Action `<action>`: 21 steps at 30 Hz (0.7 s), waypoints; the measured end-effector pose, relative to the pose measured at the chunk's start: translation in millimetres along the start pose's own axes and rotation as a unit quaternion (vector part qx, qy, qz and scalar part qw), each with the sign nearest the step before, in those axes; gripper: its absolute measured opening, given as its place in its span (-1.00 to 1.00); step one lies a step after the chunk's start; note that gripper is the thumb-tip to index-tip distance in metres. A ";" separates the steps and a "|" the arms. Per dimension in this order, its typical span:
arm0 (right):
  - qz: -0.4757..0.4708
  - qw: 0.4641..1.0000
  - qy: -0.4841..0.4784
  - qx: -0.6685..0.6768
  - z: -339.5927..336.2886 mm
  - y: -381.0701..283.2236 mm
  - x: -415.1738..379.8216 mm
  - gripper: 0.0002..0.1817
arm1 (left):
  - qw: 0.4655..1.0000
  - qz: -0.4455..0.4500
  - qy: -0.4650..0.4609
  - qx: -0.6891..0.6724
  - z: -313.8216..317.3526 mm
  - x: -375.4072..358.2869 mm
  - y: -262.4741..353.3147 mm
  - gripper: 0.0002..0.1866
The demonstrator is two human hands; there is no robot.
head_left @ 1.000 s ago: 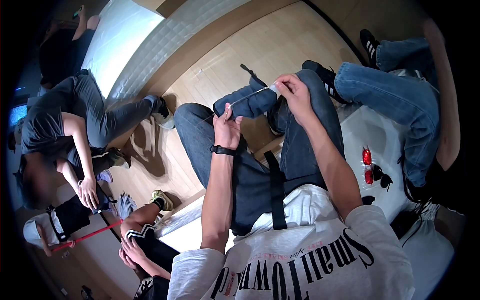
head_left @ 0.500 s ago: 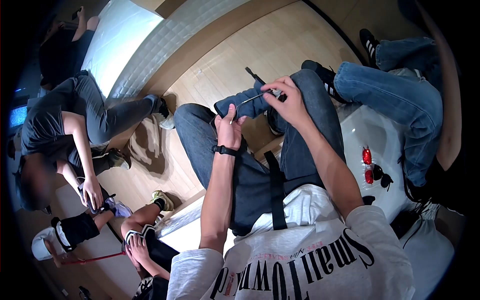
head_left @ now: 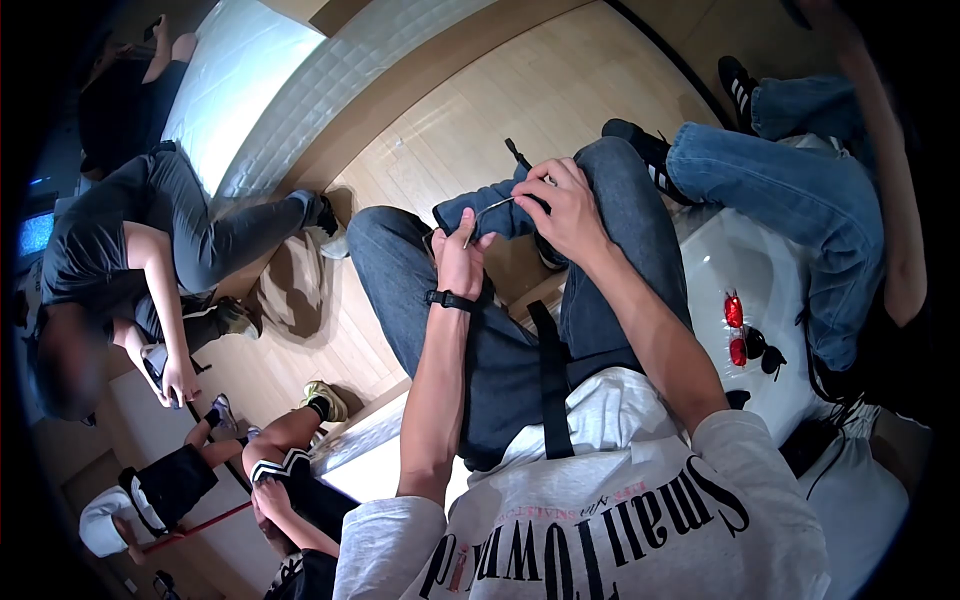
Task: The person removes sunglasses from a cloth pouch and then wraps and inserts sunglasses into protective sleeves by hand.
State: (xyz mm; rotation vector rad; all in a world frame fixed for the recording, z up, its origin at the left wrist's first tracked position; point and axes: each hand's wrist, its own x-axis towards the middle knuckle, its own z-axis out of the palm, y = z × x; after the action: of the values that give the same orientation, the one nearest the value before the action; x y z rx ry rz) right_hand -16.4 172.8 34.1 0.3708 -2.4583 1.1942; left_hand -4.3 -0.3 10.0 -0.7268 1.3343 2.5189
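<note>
A thin, bent metallic rod (head_left: 493, 207) spans the gap between my two hands above my lap. My left hand (head_left: 460, 262), with a black band at the wrist, is closed around the lower end, thumb up. The fingers of my right hand (head_left: 562, 205) pinch its other end, and they hide what is there. Just beyond the rod lies a dark blue cloth-like item (head_left: 507, 222), partly covered by my hands; my left fingers are against its near edge. A black strap-like piece (head_left: 516, 153) sticks out past my right hand.
Red-lensed glasses (head_left: 735, 328) and dark sunglasses (head_left: 766, 354) lie on a white surface to my right. A person in jeans (head_left: 765, 190) sits close on that side. Another person in grey (head_left: 200, 235) bends forward at left. A white quilted mattress (head_left: 300, 110) stands ahead.
My right hand has turned and shifted slightly, its fingers now drawn closer round the rod's end. The black strap-like piece shows less. At left, the bending person's hands and another person have moved.
</note>
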 end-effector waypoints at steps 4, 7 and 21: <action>-0.056 0.998 -0.038 -0.006 2.6 -8.3 -1.6 -0.91 | 0.999 0.009 -0.045 0.030 -1.7 0.8 -4.5 -0.90; -0.059 0.995 -0.078 0.026 13.2 -10.8 -9.0 -0.94 | 0.987 0.032 -0.057 0.149 1.5 -2.2 -10.6 -0.88; 0.216 0.960 0.100 0.149 18.1 20.2 -5.1 -0.82 | 1.000 0.011 0.013 -0.025 4.1 0.5 0.5 -0.90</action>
State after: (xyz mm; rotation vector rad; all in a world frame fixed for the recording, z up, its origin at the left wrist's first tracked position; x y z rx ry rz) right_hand -23.7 171.0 7.6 -0.2177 -2.2457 1.6938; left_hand -6.3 2.7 12.1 -0.7603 1.2994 2.5768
